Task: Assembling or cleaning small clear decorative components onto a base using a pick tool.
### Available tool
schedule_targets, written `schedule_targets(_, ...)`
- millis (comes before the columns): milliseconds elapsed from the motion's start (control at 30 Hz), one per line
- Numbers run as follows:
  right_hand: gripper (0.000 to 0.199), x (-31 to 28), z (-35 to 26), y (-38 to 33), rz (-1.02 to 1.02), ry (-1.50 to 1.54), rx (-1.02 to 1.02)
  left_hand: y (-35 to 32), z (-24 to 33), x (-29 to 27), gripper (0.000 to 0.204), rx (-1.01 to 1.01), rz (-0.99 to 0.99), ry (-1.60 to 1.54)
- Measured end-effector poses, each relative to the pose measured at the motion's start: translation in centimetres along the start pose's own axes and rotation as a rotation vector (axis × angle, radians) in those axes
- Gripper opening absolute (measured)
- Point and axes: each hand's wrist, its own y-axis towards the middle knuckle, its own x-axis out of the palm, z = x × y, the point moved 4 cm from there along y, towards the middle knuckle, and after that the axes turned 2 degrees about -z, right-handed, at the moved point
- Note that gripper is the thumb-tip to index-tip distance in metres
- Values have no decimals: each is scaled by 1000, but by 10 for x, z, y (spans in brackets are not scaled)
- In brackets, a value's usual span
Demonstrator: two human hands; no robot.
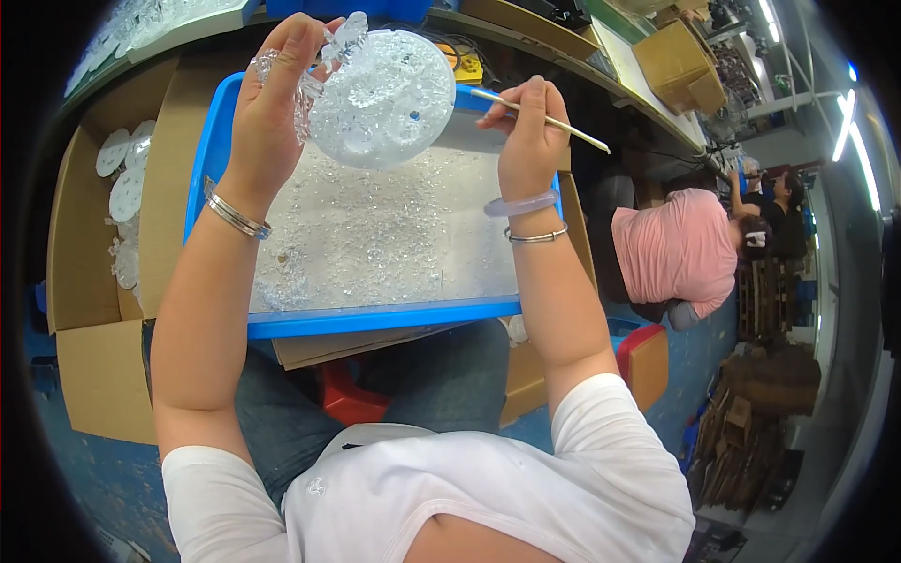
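My left hand [267, 117] is closed at the edge of a round, clear disc [380, 103] whose face is covered with glittering transparent bits. More clear, jagged plastic pieces [305, 103] stick out between its fingers. To the right of the disc, my right hand [533, 127] pinches a thin pale stick [584, 137], its left end pointing at the disc's edge without touching it. Both hands are above a blue-rimmed tray [375, 322]. Small clear fragments [375, 220] lie scattered over the tray's whitish bottom.
An open cardboard box [80, 239] on the left holds several clear discs [127, 192]. Beyond the tray runs a bench with a yellow object [466, 66] and a blue container [347, 9]. A person in a pink shirt [676, 249] sits at the right.
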Motion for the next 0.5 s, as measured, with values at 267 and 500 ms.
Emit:
schedule_targets(267, 32, 6, -4, -6, -95, 17, -37, 2, 8, 2, 37, -11, 2, 38)
schedule_targets(500, 31, 15, -3, -10, -138, -10, -27, 0, 10, -3, 38, 8, -31, 49)
